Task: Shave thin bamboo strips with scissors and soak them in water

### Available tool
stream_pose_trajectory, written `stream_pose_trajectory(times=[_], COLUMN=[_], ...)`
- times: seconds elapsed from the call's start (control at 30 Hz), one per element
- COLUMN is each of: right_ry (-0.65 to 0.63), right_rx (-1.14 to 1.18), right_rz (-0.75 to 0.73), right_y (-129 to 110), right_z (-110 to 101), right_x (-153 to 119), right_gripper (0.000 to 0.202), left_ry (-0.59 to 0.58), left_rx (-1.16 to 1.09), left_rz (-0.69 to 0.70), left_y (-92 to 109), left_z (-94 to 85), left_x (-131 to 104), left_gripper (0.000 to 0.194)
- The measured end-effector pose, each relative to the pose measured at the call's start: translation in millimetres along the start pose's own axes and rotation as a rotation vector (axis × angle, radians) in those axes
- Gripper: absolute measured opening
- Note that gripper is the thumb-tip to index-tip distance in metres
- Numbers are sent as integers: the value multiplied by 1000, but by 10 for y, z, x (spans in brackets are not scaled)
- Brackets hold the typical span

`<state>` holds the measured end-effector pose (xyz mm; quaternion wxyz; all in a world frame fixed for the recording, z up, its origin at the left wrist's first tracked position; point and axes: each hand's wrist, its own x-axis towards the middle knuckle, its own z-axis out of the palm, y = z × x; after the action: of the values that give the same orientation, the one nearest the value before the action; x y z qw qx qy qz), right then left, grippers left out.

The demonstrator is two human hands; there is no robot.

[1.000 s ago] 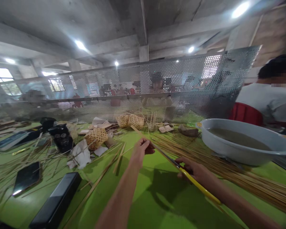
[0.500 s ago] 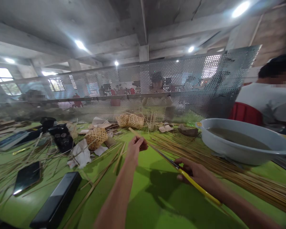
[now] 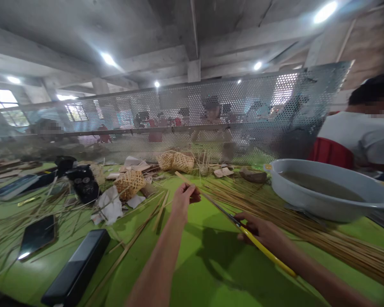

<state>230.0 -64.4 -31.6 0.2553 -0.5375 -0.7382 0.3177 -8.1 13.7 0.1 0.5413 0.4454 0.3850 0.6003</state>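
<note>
The left hand is closed in a pinch, thumb against fingers, on a pale strip whose far end sticks out beyond the knuckles toward the rear of the green table. The right hand has its fingers curled around a tool with a yellow handle; the tool's narrow, dark front part slants up and left toward the left hand, though whether its tip touches the strip is too small to tell. Both hands are above the middle of the table, casting shadows on it. A spread of straws lies just beyond the right hand, with a basin of cloudy water past it. Ahead of the left hand sit two woven baskets; crumpled paper, a phone and a black case lie to its left.
</note>
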Motion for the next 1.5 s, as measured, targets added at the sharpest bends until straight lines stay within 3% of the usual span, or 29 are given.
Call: stream_pose_trajectory(times=[0.37, 0.8, 1.33, 1.5], right_ry=[-33, -35, -27, 9], right_rx=[-61, -15, -49, -39], right_rz=[13, -17, -35, 15], right_y=[-157, -12, -152, -77], right_z=[-65, -105, -118, -61], right_x=[-85, -40, -94, -31], right_gripper=[54, 50, 44, 43], left_ry=[25, 13, -64, -54], left_rx=[-1, 17, 6, 4], left_rz=[6, 24, 12, -7], left_y=[-9, -8, -14, -5], left_z=[9, 23, 126, 166], left_x=[11, 7, -70, -106], left_gripper=[24, 27, 22, 21])
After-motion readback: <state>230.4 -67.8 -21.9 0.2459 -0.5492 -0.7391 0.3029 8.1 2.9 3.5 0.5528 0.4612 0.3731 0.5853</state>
